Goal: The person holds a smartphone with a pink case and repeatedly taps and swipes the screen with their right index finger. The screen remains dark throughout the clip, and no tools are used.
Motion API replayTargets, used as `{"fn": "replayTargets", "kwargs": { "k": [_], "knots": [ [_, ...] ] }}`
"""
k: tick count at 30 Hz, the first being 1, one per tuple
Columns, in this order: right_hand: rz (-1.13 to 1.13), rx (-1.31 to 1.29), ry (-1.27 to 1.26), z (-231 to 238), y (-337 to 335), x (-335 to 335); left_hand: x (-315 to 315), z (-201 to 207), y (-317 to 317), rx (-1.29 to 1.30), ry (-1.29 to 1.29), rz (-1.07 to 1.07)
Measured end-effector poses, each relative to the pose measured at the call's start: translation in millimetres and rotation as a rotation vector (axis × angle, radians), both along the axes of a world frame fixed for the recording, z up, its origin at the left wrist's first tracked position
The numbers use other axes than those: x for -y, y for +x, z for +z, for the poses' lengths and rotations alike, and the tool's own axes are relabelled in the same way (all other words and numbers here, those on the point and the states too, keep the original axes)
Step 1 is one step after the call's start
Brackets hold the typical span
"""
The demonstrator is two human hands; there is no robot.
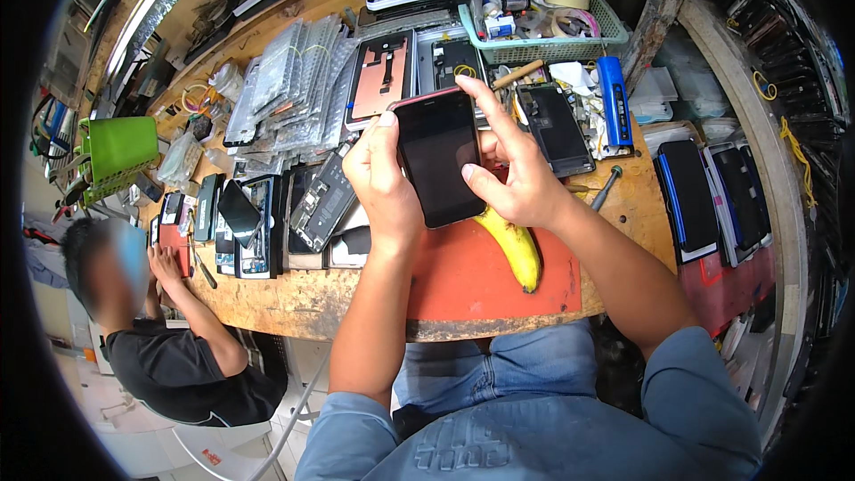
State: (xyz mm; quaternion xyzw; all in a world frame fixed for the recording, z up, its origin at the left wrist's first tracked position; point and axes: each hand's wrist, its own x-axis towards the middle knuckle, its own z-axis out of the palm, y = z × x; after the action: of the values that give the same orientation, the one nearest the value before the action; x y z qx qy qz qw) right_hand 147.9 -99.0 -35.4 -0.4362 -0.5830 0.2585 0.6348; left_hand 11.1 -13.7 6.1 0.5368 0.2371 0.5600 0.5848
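Note:
A black smartphone [435,147] with a dark screen is held up over the bench, tilted slightly, a reddish edge showing at its top. My left hand [385,183] grips its left side, thumb along the edge and the other fingers hidden behind. On the opposite side my right hand [525,180] holds it too, index finger at the top right corner and thumb over the lower right of the screen. Beneath them a yellow banana [515,254] lies on an orange-red mat [454,289], its upper end covered by the phone and my right hand.
Bubble-wrapped packs [289,80], opened tablets [381,80] and phone parts crowd the wooden bench [303,303]. A green basket [534,52] of supplies stands at the back. A blue tool [614,102] and screwdriver [608,187] lie right. At left, a co-worker [187,370] sits reaching onto the bench.

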Motion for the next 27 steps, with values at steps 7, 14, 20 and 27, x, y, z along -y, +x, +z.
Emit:
{"fn": "replayTargets", "kwargs": {
  "k": [7, 14, 20, 27],
  "knots": [
    [0.024, -0.02, -0.025, 6.4, -1.2, 4.5, -5.6, -7.1, -4.8, -0.051, 0.038, 0.008],
    [0.034, -0.052, -0.003, 2.1, 0.3, 1.3, -1.0, -2.7, -3.6, -0.025, -0.001, -0.021],
    [-0.014, 0.006, -0.029, 7.7, -4.0, 3.2, -3.9, -4.8, -3.2, 0.018, 0.047, -0.023],
    [0.015, -0.032, -0.007, 1.9, -2.1, 1.5, -0.4, -2.8, -3.6, -0.015, -0.006, -0.011]
  ]
}}
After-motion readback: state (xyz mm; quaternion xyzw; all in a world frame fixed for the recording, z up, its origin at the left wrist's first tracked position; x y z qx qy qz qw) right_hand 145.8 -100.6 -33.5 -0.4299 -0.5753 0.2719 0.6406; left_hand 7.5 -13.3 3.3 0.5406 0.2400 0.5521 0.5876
